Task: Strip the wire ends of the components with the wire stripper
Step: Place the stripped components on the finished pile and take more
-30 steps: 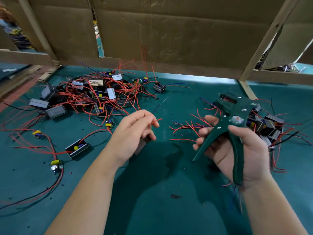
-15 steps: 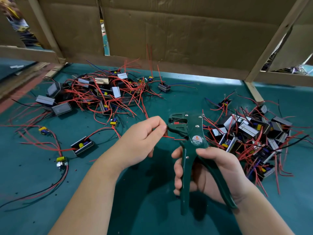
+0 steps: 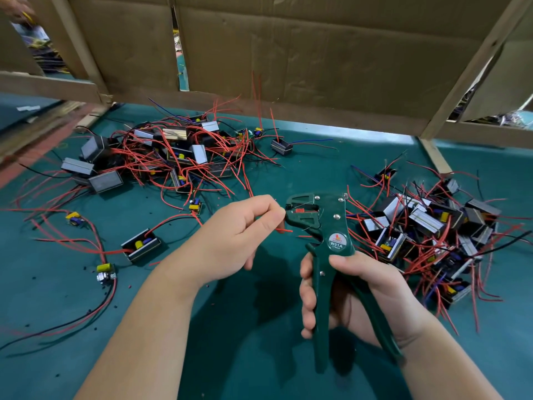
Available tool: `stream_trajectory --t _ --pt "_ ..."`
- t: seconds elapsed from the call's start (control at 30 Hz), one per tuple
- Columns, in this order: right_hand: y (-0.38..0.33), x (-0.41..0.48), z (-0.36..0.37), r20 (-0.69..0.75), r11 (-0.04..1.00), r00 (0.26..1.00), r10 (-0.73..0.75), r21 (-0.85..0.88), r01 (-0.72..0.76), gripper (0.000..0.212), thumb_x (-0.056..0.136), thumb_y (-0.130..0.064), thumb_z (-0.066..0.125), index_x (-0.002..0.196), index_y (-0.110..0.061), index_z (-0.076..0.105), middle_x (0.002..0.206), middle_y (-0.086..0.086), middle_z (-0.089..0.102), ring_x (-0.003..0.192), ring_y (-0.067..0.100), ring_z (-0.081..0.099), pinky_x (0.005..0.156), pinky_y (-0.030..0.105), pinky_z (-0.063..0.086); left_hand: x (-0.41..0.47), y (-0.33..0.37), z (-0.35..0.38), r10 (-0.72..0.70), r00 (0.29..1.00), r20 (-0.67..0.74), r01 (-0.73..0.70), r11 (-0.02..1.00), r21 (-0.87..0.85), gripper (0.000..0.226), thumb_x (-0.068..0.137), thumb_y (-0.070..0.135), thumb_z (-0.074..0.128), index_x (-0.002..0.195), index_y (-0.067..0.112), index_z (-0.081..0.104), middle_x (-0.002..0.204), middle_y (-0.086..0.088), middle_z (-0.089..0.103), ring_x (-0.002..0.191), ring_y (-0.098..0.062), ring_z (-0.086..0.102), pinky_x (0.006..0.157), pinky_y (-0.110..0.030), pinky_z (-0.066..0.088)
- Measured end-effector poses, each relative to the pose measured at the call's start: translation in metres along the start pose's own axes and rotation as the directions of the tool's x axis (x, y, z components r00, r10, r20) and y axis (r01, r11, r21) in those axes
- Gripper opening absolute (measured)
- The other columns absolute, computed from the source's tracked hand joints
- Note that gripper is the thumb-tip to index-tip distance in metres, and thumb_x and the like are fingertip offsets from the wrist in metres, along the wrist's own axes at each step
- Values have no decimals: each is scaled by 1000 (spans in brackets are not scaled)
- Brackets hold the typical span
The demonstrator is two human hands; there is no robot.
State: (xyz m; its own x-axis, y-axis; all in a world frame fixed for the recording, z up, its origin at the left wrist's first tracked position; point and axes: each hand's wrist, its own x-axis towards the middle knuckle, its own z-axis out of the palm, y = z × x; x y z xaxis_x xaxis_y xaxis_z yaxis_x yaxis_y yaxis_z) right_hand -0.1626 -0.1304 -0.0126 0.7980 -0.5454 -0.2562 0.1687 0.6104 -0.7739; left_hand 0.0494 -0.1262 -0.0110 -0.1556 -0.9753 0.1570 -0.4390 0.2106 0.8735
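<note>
My right hand (image 3: pixel 354 295) grips the two handles of a dark green wire stripper (image 3: pixel 326 241), held upright with its jaws pointing left. My left hand (image 3: pixel 239 238) pinches a thin red wire (image 3: pixel 284 230) between thumb and forefinger, right at the stripper's jaws. The wire's end lies inside the jaws. The component on that wire is hidden under my left hand.
A tangled pile of small black components with red wires (image 3: pixel 173 157) lies at the back left of the green table (image 3: pixel 259 356). A second pile (image 3: pixel 427 232) sits at the right. Loose components (image 3: pixel 140 244) lie at the left. Cardboard walls (image 3: pixel 302 53) stand behind.
My right hand has brought the stripper from the right pile to the centre and turned it upright. My left hand has fed the red wire's end into the jaws.
</note>
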Motion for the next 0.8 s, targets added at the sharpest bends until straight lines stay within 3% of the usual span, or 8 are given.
stream_trajectory --t 0.33,0.53,0.8 --pt "0 -1 -2 -25 999 1000 -17 -43 16 43 65 -35 82 91 -5 67 74 22 60 63 35 62 66 48 55 -2 0 -3 34 999 -20 -32 995 91 21 95 42 39 83 33 54 46 -8 50 34 -4 48 43 -10 34" --pt "2 1 -3 -21 996 1000 -6 -93 4 40 69 -35 81 91 -5 66 74 22 60 63 35 62 66 48 54 -3 0 -5 22 1000 -18 -21 996 86 23 95 39 41 80 28 55 45 0 45 35 -3 47 44 -11 33" --pt "1 -1 -6 -19 995 1000 13 -94 -15 38 72 -36 79 90 -5 65 72 21 60 60 33 62 63 45 55 -4 2 -7 -22 999 35 21 999 32 27 93 44 40 83 28 59 44 -13 48 34 -5 43 44 -15 32"
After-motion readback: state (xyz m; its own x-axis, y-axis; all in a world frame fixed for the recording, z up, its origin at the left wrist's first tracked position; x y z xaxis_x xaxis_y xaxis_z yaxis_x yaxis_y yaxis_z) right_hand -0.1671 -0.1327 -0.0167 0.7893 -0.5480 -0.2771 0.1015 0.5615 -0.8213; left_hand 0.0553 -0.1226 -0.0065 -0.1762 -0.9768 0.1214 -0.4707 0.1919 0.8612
